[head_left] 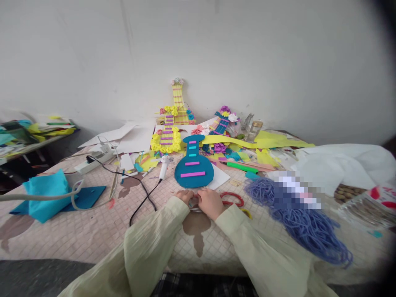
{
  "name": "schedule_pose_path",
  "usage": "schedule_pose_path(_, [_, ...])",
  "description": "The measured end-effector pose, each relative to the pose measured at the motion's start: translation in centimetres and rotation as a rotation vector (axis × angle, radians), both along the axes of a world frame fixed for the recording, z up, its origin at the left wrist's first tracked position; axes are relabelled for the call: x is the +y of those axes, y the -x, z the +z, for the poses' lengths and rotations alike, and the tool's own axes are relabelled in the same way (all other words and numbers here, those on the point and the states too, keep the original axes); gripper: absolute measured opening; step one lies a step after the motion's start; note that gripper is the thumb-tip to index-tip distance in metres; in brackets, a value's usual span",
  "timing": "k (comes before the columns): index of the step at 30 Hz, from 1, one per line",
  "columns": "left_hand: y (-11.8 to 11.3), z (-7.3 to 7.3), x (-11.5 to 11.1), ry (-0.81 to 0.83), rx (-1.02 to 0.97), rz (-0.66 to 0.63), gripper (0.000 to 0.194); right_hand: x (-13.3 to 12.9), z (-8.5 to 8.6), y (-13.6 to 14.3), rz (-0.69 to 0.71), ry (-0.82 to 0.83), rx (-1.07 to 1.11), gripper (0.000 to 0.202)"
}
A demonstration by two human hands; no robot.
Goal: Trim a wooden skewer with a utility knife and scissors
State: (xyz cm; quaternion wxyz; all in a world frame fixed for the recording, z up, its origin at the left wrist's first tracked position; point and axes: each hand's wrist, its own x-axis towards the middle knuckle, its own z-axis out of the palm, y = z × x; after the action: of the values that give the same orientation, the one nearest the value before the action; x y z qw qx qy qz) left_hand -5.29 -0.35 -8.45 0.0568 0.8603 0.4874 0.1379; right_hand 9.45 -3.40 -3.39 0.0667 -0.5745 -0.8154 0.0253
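Observation:
My left hand [185, 196] and my right hand [212, 203] meet low over the table, fingers closed and pressed together. A small piece between them is mostly hidden, so I cannot make out what it is. Just beyond lies a teal guitar-shaped cutout [194, 178] with pink and light-blue strips across its neck and body. A white sheet [221, 177] shows partly beneath it. Red-handled scissors [236, 198] rest beside my right hand. A white hot glue gun [164, 167] stands to the left of the cutout, its black cord trailing toward me.
Blue-purple yarn [297, 222] is heaped on the right, near a green marker [241, 167]. Decorated yellow paper instruments [167, 130] lean by the wall. A power strip [94, 161] and folded blue paper [49, 194] occupy the left. Yellow crepe paper [229, 140] stretches across the back.

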Motion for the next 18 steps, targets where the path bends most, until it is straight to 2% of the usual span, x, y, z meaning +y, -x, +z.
schedule_pose_path(4, [0.0,-0.2,-0.5,0.028,0.004,0.043,0.024,-0.3,-0.1,0.1,0.012,-0.022,-0.017,0.027])
schedule_pose_path(12, [-1.1,1.6,0.0,0.047,0.073,0.114,0.025,1.4,1.0,-0.6,0.187,-0.103,-0.027,0.026])
schedule_pose_path(18, [-2.1,2.0,0.5,0.086,0.080,0.153,0.026,2.5,1.0,-1.3,0.256,-0.108,-0.032,0.029])
